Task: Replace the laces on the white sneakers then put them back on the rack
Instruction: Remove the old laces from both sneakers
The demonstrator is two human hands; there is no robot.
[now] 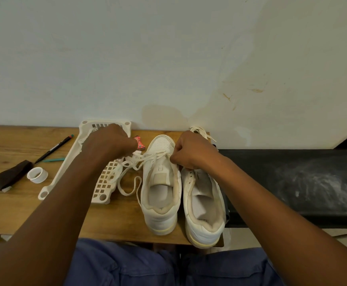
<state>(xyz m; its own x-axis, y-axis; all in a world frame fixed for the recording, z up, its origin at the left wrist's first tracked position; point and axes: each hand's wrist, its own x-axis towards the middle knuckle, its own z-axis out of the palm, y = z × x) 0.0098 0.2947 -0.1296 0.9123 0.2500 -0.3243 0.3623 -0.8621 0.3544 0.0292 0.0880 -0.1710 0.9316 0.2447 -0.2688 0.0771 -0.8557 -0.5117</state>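
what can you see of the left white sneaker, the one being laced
The left white sneaker is a low-top, seemingly leather, with a perforated toe, grubby cream collar lining and a yellowed sole edge. It stands upright on the wooden table, toe toward the wall, heel toward the person, its side against the other sneaker. A white lace runs through its front eyelets and trails left in a loop. The left hand and right hand each pinch the lace near the eyelets.

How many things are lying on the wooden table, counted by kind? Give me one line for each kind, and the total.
White sneakers: 2
Laces: 2
White rack: 1
Pen: 1
White ring: 1
Dark cloth: 1
Red wrapper: 1
Teal strip: 1
Total: 10
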